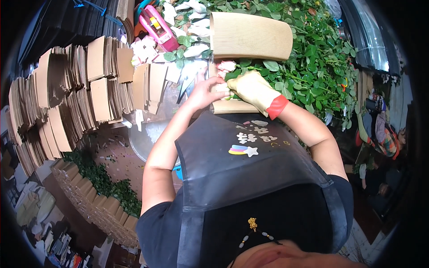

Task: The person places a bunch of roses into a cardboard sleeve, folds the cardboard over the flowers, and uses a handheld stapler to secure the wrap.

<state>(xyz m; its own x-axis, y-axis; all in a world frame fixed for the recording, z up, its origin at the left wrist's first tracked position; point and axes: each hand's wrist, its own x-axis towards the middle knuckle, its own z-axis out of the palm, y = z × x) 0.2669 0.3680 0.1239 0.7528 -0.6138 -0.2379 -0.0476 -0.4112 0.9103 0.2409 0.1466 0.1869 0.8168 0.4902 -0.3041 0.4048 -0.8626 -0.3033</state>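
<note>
Left hand (207, 93) meets gloved right hand (254, 89), fingers curled, exact grip hidden, probably steadying roses (226, 67) on the cardboard (236, 106)!

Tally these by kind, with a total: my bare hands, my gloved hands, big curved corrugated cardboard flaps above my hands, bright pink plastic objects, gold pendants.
Bare left hand: 1
Gloved right hand: 1
Curved cardboard flap: 1
Bright pink object: 1
Gold pendant: 1
Total: 5
</note>
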